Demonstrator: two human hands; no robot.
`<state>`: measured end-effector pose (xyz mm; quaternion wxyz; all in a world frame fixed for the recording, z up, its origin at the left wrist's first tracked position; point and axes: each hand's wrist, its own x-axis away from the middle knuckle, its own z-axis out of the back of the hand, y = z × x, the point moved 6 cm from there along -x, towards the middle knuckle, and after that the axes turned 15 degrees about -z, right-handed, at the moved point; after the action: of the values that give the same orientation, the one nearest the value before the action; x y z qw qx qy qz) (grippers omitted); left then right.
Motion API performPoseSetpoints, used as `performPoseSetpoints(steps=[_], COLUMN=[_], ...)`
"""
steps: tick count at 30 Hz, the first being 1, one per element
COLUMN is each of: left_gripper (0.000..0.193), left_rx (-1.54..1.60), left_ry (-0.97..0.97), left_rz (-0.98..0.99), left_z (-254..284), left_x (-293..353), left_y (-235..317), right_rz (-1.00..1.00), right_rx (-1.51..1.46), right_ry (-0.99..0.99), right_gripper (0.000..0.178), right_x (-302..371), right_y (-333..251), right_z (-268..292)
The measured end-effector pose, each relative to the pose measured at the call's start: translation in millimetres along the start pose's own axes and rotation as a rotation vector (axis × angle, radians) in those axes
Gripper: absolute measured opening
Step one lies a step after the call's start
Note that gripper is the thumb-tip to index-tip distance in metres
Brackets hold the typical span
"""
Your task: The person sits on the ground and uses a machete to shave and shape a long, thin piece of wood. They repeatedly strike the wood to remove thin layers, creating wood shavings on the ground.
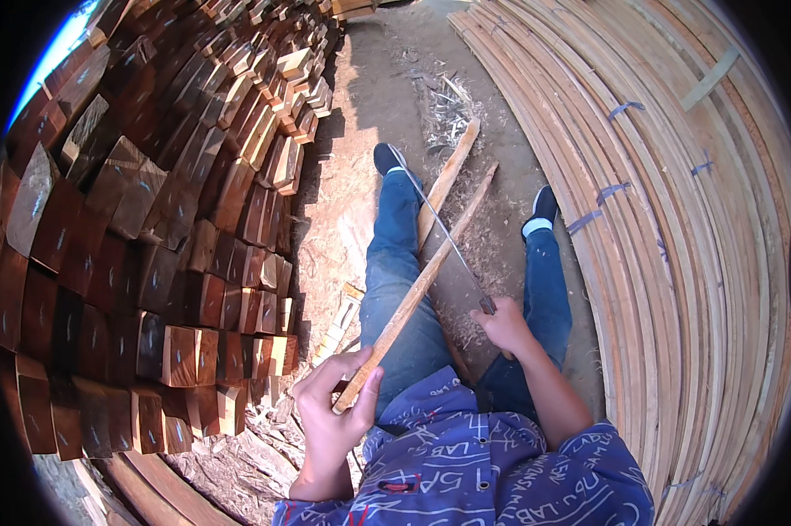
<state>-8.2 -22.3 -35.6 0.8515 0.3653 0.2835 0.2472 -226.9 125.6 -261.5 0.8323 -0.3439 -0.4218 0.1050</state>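
Observation:
My left hand (336, 399) grips the near end of a rough, light-brown wooden stick (422, 285), with the thumb on one side and the fingers on the other. The stick slants up and away to the right over my left leg. In my right hand (505, 327) is the dark handle of a long, thin-bladed knife (452, 241). Its narrow blade, curved near the tip, points away to the left and crosses over the stick in view. Beyond them a second wooden piece (451, 175) lies between my legs, its nearer part hidden.
Stacked dark wooden blocks (176, 263) rise along the left. Long tied planks (676, 245) lie piled on the right. Wood shavings (448, 110) cover the dirt ground ahead, and more scraps (238, 465) lie at the lower left. My legs (395, 254) stretch forward.

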Motion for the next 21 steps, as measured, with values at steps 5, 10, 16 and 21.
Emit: performPoseSetpoints(steps=[5, 10, 16, 21], left_gripper=[0.016, 0.020, 0.016, 0.018], left_rx=[-0.015, -0.002, -0.041, 0.036], left_ry=[0.002, -0.038, -0.020, 0.008], left_rz=[-0.130, -0.035, -0.137, 0.119], left_z=[-6.7, -6.0, -3.3, 2.8], left_x=[-4.4, -1.8, -1.4, 0.7], left_y=[11.0, 9.9, 3.4, -10.6], right_rz=[0.211, 0.029, -0.094, -0.071], right_rx=[0.054, 0.135, 0.188, 0.146], right_ry=[-0.017, 0.081, 0.040, 0.037], right_gripper=[0.023, 0.023, 0.027, 0.026], right_x=[40.2, -23.0, -52.4, -45.0], right_y=[-32.5, 17.7, 41.6, 36.6], right_z=[-0.7, 6.9, 9.0, 4.0])
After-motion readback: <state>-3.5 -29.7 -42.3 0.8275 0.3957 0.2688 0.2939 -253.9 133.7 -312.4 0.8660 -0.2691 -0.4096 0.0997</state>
